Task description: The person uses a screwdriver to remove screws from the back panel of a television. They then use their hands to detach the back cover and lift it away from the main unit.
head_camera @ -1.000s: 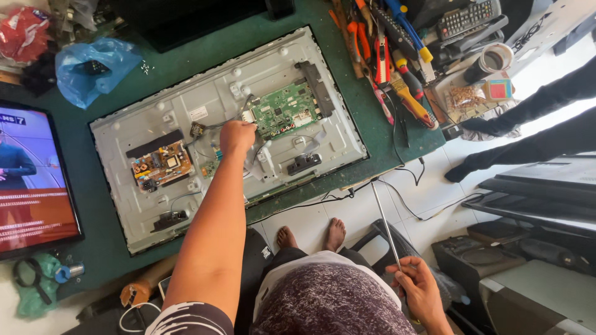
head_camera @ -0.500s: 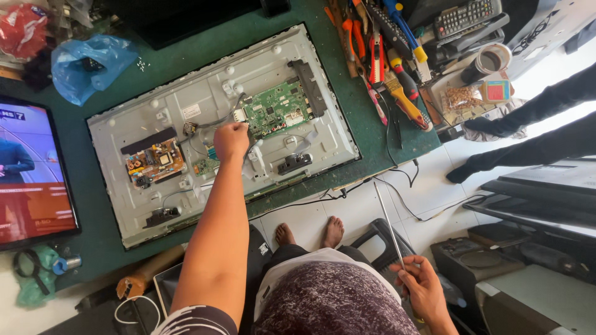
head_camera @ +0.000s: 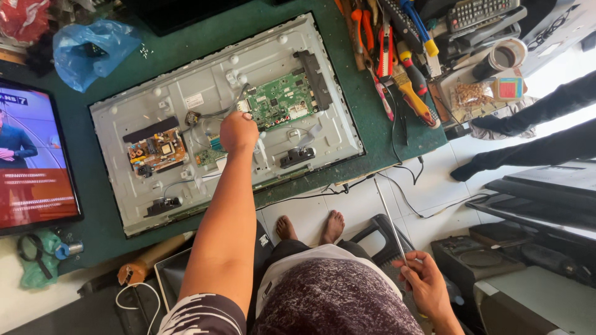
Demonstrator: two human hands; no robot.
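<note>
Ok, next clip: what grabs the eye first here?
The opened flat-panel television lying back-up on the green mat, its green circuit board bare at centre. The left hand rests on the panel just below that board, while the right hand holds a thin metal rod low at right. A lit screen glows at the left edge.

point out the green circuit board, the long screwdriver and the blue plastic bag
green circuit board (head_camera: 282, 99), head view, middle of the board
long screwdriver (head_camera: 390, 217), head view, bare metal shaft above the right hand (head_camera: 428, 285)
blue plastic bag (head_camera: 93, 49), head view, crumpled middle
</note>
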